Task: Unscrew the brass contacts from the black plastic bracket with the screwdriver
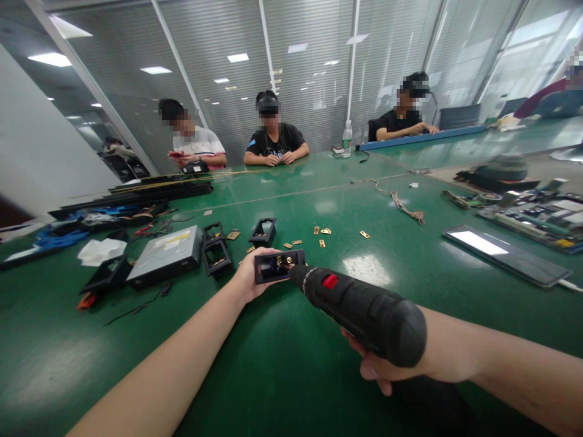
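My left hand (pixel 249 276) holds a small black rectangular frame part (pixel 279 266) with brass contacts inside, a little above the green table (pixel 282 364). My right hand (pixel 378 364) grips a black electric screwdriver (pixel 364 309) with a red switch; its tip points into the frame part. Several small brass pieces (pixel 324 231) lie scattered on the table just beyond. Three more black frame parts (pixel 263 231) sit to the left of them.
A grey optical drive (pixel 166 255) and white tissue (pixel 101 250) lie at left, with black strips and cables behind. A phone (pixel 501 254) and circuit boards (pixel 537 215) lie at right. A cord (pixel 401 203) and water bottle (pixel 347 138) sit farther off. Three people sit across the table.
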### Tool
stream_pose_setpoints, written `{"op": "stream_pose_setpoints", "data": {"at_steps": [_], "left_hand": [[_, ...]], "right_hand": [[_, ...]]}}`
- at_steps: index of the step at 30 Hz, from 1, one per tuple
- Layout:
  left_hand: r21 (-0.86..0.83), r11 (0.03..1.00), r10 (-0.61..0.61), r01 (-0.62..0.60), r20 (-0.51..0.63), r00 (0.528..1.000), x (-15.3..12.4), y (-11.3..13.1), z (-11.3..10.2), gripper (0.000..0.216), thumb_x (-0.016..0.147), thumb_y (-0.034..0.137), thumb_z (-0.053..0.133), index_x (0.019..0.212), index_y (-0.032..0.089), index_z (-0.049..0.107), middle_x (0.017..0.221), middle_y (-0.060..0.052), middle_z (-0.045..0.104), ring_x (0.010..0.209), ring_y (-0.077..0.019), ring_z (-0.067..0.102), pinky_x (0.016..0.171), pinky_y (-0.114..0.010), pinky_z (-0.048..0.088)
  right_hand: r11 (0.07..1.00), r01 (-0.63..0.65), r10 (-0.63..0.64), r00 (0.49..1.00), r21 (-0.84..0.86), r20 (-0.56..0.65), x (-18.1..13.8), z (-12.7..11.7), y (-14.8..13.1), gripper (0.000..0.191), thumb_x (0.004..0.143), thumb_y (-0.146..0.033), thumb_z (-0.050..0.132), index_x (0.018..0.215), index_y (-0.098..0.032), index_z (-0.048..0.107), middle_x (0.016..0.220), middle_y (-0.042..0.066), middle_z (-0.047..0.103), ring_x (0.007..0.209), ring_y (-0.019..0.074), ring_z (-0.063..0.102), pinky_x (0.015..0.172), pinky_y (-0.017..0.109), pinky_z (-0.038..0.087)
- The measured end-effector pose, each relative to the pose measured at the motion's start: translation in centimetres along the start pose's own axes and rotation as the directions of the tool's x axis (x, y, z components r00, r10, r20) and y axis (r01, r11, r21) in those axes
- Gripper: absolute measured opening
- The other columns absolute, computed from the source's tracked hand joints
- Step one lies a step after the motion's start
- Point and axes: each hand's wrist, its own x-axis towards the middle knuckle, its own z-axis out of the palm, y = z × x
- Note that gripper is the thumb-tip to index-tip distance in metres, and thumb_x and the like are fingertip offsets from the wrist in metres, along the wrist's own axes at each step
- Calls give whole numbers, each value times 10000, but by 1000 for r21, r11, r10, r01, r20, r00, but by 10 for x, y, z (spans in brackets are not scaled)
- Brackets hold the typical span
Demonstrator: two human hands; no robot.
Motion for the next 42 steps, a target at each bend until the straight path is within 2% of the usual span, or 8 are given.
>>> {"op": "stream_pose_setpoints", "data": {"at_steps": [5, 15, 22, 27, 31, 36, 42], "left_hand": [[-2, 1000, 1, -1, -15, 1000, 0, 0, 1, 161, 836, 227, 626, 879, 135, 751, 830, -150, 805, 758, -280, 774, 738, -435, 658], [4, 1000, -3, 3, -13, 1000, 0, 0, 1, 167, 846, 231, 618, 864, 132, 751, 812, -144, 804, 722, -266, 770, 705, -406, 656], [-1, 1000, -9, 9, -7, 1000, 2, -1, 0, 172, 840, 241, 625, 883, 140, 758, 816, -145, 803, 766, -287, 779, 732, -429, 659], [10, 1000, 2, -2, -7, 1000, 1, 0, 1, 176, 852, 236, 614, 849, 132, 756, 821, -148, 802, 739, -267, 769, 725, -409, 656], [8, 1000, 1, -1, 3, 1000, 1, -1, 0, 179, 855, 236, 618, 848, 128, 760, 813, -147, 800, 740, -266, 767, 732, -413, 656], [0, 1000, 0, 0, 12, 1000, 3, -1, -1, 178, 856, 236, 617, 837, 129, 758, 817, -148, 801, 724, -263, 766, 701, -395, 652], [6, 1000, -1, 1, 7, 1000, 2, 0, 0, 180, 851, 232, 608, 841, 130, 756, 813, -147, 800, 727, -265, 766, 712, -404, 654]], "right_hand": [[999, -5, 5, 1000, 38, 4, -2, 0, 2, 344, 769, -226, 888, 991, -88, 664, 777, -3, 639, 662, 102, 686, 635, 205, 583], [1000, 3, -3, 1000, -11, 16, 0, -1, 2, 244, 804, -212, 855, 859, -77, 659, 787, 20, 653, 663, 87, 680, 637, 186, 580], [1000, 24, -24, 1000, 2, -2, 0, 0, 1, 306, 785, -270, 875, 882, -84, 652, 767, 21, 656, 646, 99, 679, 621, 195, 571], [1000, 28, -27, 999, 12, -17, 1, 2, 2, 352, 770, -299, 896, 862, -81, 636, 755, 15, 633, 634, 106, 681, 611, 204, 576], [998, 25, -23, 999, 51, -31, 0, 3, 2, 407, 753, -291, 915, 975, -87, 643, 765, 2, 633, 619, 105, 683, 593, 197, 572], [1000, 18, -17, 999, 5, -32, -1, 3, 0, 341, 782, -269, 902, 845, -71, 632, 765, -1, 606, 626, 90, 680, 608, 178, 566], [997, 54, -53, 999, 47, -10, 0, 1, 6, 285, 779, -225, 893, 843, -51, 677, 781, 24, 642, 626, 84, 682, 620, 184, 587]]}}
